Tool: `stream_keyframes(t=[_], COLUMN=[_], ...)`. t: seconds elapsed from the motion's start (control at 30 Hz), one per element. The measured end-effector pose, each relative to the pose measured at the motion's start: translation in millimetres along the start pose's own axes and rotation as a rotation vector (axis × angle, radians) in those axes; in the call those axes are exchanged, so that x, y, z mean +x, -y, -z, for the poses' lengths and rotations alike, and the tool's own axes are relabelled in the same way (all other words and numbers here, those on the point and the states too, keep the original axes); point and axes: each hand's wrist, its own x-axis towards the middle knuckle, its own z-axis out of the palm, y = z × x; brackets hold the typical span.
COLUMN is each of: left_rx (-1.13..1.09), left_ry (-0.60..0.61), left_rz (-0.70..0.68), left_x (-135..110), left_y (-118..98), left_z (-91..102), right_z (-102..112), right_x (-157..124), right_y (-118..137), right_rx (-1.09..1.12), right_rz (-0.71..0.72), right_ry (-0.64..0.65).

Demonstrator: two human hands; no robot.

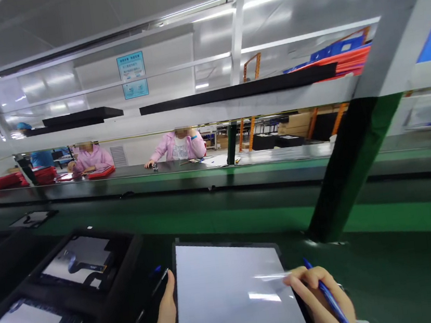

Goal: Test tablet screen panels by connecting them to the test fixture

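Observation:
A flat, pale screen panel (223,289) with a dark frame is held tilted in front of me. My left hand (164,317) grips its left edge, thumb along the frame. Over the panel's right side, my right hand (321,292) has its fingers bent, with a blue pen (334,303) held against them. The thumb and fingertip pinch together at the panel's right edge; whether something thin and clear is between them, I cannot tell. Bright light streaks reflect off the panel. Left of my left hand, a slim pen-like tool (160,282) lies on the dark surface.
A black foam tray (127,256) with silver-backed panels (80,256) stands to the left. Another panel (34,219) lies farther back on the green bench (221,210). A dark slanted post (345,177) rises at right. Co-workers in pink (176,146) sit across, near red trays (1,181).

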Motion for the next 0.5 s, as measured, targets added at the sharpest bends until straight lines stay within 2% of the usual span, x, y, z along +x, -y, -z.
stream_keyframes(t=[0.07,0.17,0.23,0.3,0.4,0.5], left_rx=[0.015,0.0,-0.04,-0.059,-0.037,-0.039], left_ry=[-0.046,-0.026,0.049,0.064,0.002,-0.011], left_rz=[-0.009,-0.023,-0.028,-0.026,-0.044,-0.047], left_x=[0.5,2.4,4.1,5.8,7.3,7.8], left_y=[-0.2,-1.3,-2.4,-2.8,-1.4,0.3], left_z=[0.5,2.5,4.2,5.7,6.8,6.1], right_z=[4.1,8.4,4.9,-8.5,-48.2,-93.3], right_x=[2.3,5.1,5.5,3.8,-5.3,-23.7], right_y=[0.9,4.8,8.9,12.2,13.2,10.8], right_rx=[-0.011,-0.104,-0.281,-0.486,-0.649,-0.738], right_rz=[0.03,0.066,0.122,0.248,0.482,0.675], right_ry=[0.054,-0.029,-0.063,-0.032,0.158,0.478])
